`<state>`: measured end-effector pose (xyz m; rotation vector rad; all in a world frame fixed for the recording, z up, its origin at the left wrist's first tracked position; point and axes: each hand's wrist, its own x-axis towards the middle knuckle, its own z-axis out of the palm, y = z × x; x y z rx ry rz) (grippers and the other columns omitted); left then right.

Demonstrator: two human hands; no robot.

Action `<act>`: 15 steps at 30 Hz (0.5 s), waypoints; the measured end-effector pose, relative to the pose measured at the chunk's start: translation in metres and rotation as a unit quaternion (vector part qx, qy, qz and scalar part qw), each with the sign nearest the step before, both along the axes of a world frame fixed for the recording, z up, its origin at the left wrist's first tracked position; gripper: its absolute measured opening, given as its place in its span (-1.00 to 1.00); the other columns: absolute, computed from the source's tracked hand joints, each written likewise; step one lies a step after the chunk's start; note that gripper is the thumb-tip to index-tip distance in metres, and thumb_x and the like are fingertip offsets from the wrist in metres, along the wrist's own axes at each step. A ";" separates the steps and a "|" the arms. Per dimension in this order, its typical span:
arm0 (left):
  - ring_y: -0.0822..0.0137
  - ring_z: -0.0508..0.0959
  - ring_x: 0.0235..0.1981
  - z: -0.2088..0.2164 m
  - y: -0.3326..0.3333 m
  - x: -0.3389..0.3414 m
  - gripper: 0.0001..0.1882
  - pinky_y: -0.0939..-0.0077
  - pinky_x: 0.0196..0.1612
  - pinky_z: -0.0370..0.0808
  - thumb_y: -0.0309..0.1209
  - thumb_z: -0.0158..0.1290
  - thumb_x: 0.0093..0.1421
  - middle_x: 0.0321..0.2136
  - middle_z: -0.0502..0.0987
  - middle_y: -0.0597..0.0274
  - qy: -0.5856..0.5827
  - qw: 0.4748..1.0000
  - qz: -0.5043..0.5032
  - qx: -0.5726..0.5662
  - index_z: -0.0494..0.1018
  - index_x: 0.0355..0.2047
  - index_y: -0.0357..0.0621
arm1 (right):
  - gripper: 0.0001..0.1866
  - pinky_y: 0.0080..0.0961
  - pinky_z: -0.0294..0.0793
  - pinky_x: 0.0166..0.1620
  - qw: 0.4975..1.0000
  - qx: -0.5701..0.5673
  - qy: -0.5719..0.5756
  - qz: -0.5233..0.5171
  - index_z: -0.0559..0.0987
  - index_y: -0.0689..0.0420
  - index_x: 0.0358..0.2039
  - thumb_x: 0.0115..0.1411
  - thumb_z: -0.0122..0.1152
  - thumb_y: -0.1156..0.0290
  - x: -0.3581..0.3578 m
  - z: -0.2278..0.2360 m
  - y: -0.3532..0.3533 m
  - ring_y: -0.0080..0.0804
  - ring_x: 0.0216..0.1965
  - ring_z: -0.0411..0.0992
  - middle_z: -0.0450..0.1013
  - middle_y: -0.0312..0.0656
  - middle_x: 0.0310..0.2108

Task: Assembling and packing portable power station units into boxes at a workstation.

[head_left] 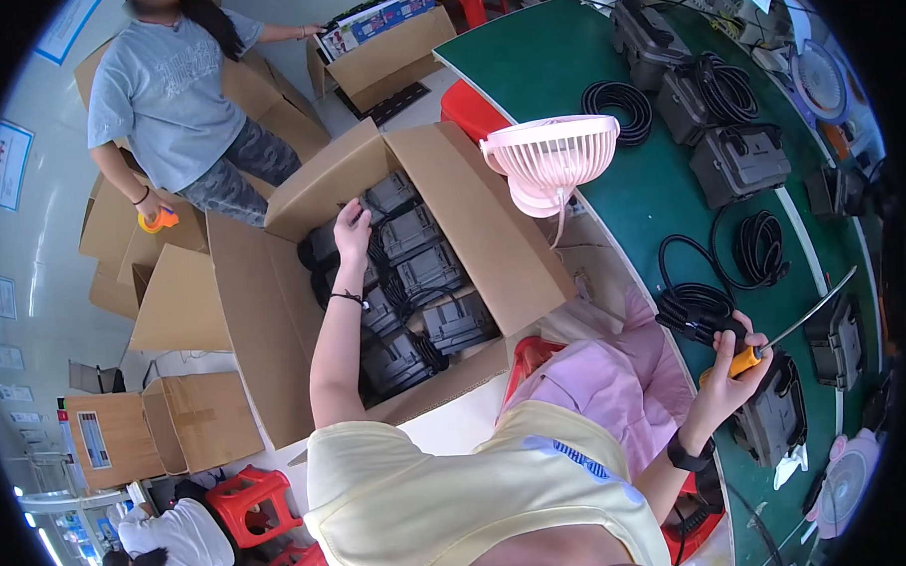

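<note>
My left hand [353,234] reaches over the open cardboard box [491,217]. Its fingers are curled together near the far inner side, and a small dark thing seems to be between them; I cannot make out what it is. Packed in the box are several grey plastic cases [428,269] with coiled black cables. At the green table's edge my right hand [721,383] is closed around the yellow handle of a screwdriver [743,362]. The long metal shaft points up and away to the right. Beside that hand lie a coiled black cable [695,309] and a grey case [770,412].
More grey cases [738,163] and a cable coil [617,113] occupy the green table [540,55]. A pink fan [551,160] stands between box and table. At the left a co-worker [182,103] holds orange tape [158,219]. Red stools [251,507] stand lower left.
</note>
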<state>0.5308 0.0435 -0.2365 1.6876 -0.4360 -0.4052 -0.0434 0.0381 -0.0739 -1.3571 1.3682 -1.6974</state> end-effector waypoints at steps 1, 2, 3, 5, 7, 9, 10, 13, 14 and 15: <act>0.55 0.44 -0.58 0.002 0.001 0.002 -0.59 0.68 -0.49 0.36 -0.13 -0.06 0.46 -0.43 0.62 0.31 0.012 1.000 -0.015 0.011 0.59 -0.16 -0.23 | -0.72 -0.69 0.56 -0.14 1.000 0.003 0.003 -0.001 0.26 0.14 -0.12 0.31 0.17 0.63 0.000 0.000 0.000 -0.56 -0.27 0.50 0.45 0.10 0.01; 0.56 0.41 -0.62 0.003 -0.002 0.001 -0.59 0.67 -0.55 0.30 -0.14 -0.05 0.46 -0.49 0.60 0.31 0.013 0.999 -0.033 0.018 0.59 -0.20 -0.25 | -0.72 -0.69 0.56 -0.14 1.000 0.009 0.002 -0.002 0.26 0.15 -0.12 0.31 0.18 0.62 0.000 -0.001 0.000 -0.56 -0.26 0.50 0.45 0.10 0.01; 0.59 0.38 -0.64 0.004 0.000 -0.001 -0.57 0.68 -0.56 0.29 -0.11 -0.07 0.46 -0.58 0.53 0.35 0.003 0.998 -0.032 0.050 0.59 -0.24 -0.24 | -0.72 -0.68 0.56 -0.15 1.000 0.007 0.006 0.003 0.26 0.15 -0.12 0.31 0.17 0.62 0.000 -0.001 0.001 -0.55 -0.26 0.50 0.45 0.10 0.01; 0.59 0.37 -0.65 0.002 -0.004 -0.012 -0.57 0.66 -0.56 0.31 -0.12 -0.08 0.46 -0.62 0.49 0.36 0.032 0.997 -0.062 0.043 0.58 -0.28 -0.23 | -0.73 -0.67 0.56 -0.16 1.000 0.013 0.001 0.014 0.26 0.16 -0.12 0.31 0.17 0.61 0.001 -0.003 0.003 -0.54 -0.26 0.49 0.44 0.11 0.00; 0.54 0.47 -0.56 -0.008 -0.011 -0.034 -0.69 0.65 -0.46 0.44 -0.24 -0.03 0.45 -0.53 0.55 0.32 0.018 0.994 -0.104 0.028 0.56 -0.20 -0.24 | -0.74 -0.66 0.56 -0.17 1.000 0.002 0.003 0.022 0.26 0.16 -0.12 0.32 0.15 0.61 0.002 -0.006 0.004 -0.53 -0.25 0.48 0.44 0.12 0.00; 0.54 0.50 -0.50 -0.020 -0.022 -0.061 -0.71 0.64 -0.38 0.44 -0.24 0.01 0.43 -0.45 0.60 0.30 -0.023 0.994 -0.110 -0.009 0.54 -0.12 -0.22 | -0.76 -0.65 0.56 -0.17 1.000 -0.004 0.003 0.025 0.26 0.16 -0.12 0.32 0.12 0.63 0.003 -0.009 0.005 -0.52 -0.22 0.46 0.43 0.12 0.00; 0.55 0.50 -0.48 -0.024 -0.025 -0.070 -0.70 0.64 -0.40 0.39 -0.21 0.04 0.41 -0.41 0.62 0.29 -0.024 0.992 -0.122 0.008 0.53 -0.07 -0.20 | -0.76 -0.65 0.56 -0.17 1.000 -0.008 0.000 0.028 0.26 0.16 -0.12 0.32 0.12 0.63 0.003 -0.010 0.006 -0.52 -0.21 0.46 0.43 0.12 0.00; 0.51 0.58 -0.34 -0.025 -0.040 -0.084 -0.74 0.64 -0.36 0.41 -0.31 0.12 0.37 -0.30 0.63 0.26 0.128 0.985 -0.102 0.056 0.48 -0.01 -0.16 | -0.75 -0.64 0.56 -0.17 1.000 0.002 -0.015 0.023 0.25 0.16 -0.12 0.33 0.12 0.62 0.001 -0.011 0.008 -0.50 -0.21 0.47 0.43 0.12 0.00; 0.52 0.57 -0.33 -0.026 -0.045 -0.092 -0.75 0.64 -0.34 0.42 -0.31 0.12 0.37 -0.31 0.63 0.26 0.139 0.985 -0.100 0.011 0.49 -0.04 -0.18 | -0.76 -0.64 0.56 -0.16 1.000 0.004 -0.018 0.025 0.25 0.16 -0.12 0.33 0.12 0.61 -0.001 -0.011 0.009 -0.50 -0.22 0.47 0.43 0.11 0.01; 0.53 0.57 -0.33 -0.026 -0.051 -0.103 -0.77 0.65 -0.32 0.43 -0.32 0.12 0.37 -0.32 0.63 0.26 0.137 0.987 -0.078 -0.027 0.50 -0.07 -0.20 | -0.76 -0.64 0.56 -0.16 0.999 0.008 -0.024 0.030 0.25 0.16 -0.12 0.33 0.12 0.61 -0.003 -0.011 0.011 -0.50 -0.22 0.48 0.43 0.11 0.01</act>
